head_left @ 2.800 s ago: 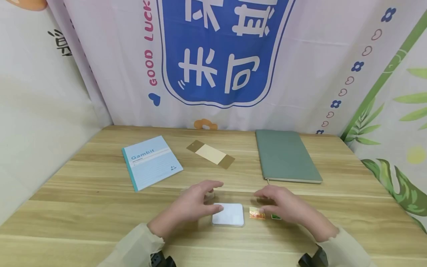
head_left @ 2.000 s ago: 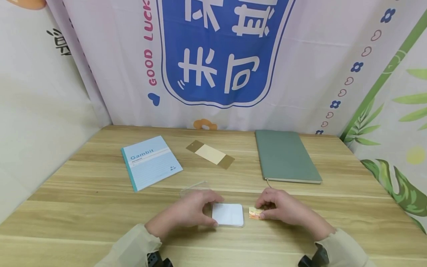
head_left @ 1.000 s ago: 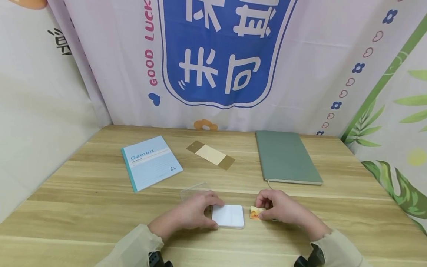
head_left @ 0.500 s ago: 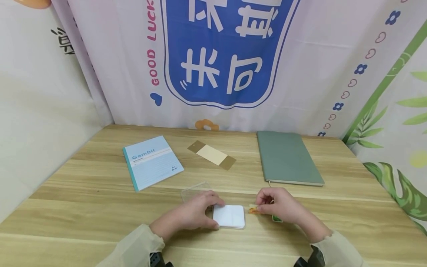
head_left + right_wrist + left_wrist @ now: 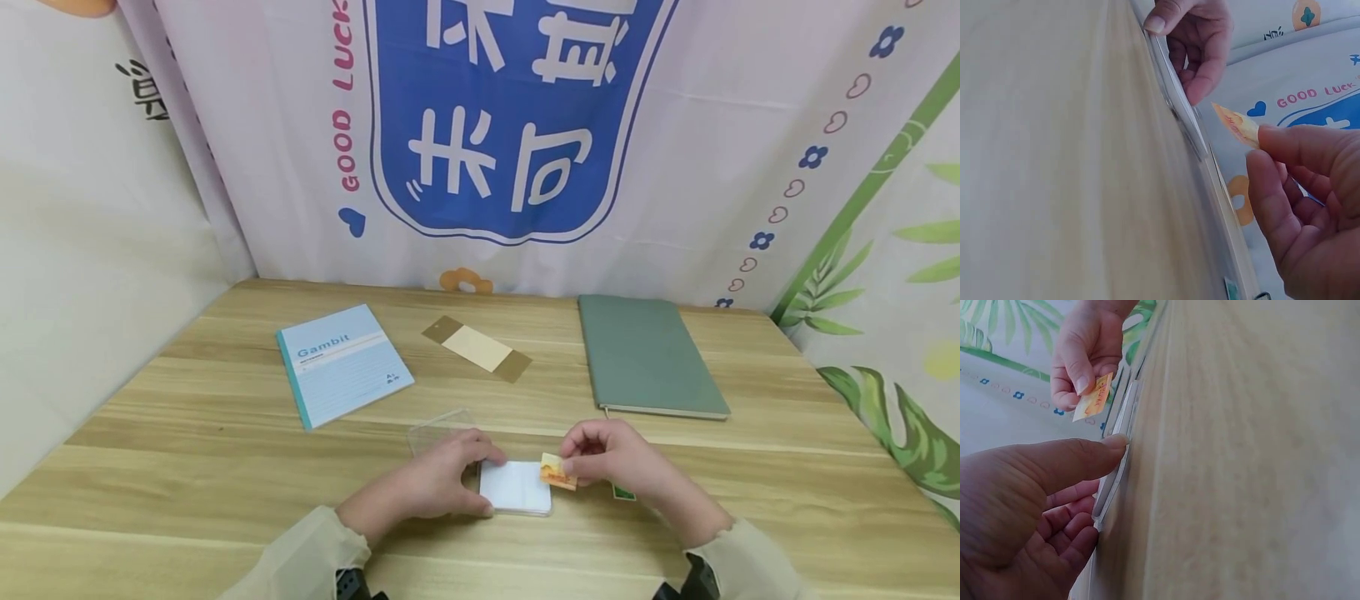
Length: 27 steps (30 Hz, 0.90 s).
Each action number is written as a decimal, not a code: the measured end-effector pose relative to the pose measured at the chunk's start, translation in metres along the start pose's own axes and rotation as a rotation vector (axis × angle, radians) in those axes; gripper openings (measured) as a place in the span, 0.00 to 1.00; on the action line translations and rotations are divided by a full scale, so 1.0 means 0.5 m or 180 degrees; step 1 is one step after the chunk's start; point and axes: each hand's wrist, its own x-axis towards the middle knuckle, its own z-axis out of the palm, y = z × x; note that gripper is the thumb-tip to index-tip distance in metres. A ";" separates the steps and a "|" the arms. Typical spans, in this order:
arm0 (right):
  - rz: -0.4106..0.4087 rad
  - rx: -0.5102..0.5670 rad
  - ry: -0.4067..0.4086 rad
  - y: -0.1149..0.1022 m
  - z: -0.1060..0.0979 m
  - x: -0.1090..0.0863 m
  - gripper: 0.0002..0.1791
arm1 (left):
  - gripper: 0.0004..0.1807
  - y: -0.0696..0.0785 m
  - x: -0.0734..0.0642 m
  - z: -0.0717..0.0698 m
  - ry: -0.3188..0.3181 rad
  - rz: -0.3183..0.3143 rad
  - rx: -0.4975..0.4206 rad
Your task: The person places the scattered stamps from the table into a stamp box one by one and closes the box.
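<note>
My right hand (image 5: 618, 458) pinches a small orange-and-yellow stamp-like piece of paper (image 5: 558, 472) between thumb and forefinger. The paper overlaps the right edge of a white rounded card stack (image 5: 516, 487) in the head view. In the right wrist view the paper (image 5: 1238, 125) is tilted and held off the table. My left hand (image 5: 427, 479) grips the stack's left end, thumb on the near edge and fingers on the far edge. A clear rim shows under the white cards in the left wrist view. A small green stamp-like piece (image 5: 623, 492) lies partly hidden below my right hand.
A clear plastic lid (image 5: 438, 427) lies behind my left hand. Farther back are a light-blue notebook (image 5: 345, 367), a beige and brown card strip (image 5: 477, 348) and a green hardcover notebook (image 5: 652, 357). Printed cloth (image 5: 300, 167) hangs behind the wooden table (image 5: 187, 467).
My left hand has come down onto the white stack's edge. My right hand has picked up the orange paper from the table and carried it left to the stack, uncovering part of the green piece.
</note>
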 end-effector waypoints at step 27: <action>-0.0387 -0.0742 0.0207 -0.017 0.100 0.047 0.02 | 0.27 0.006 -0.003 -0.002 -0.0016 -0.0066 -0.0114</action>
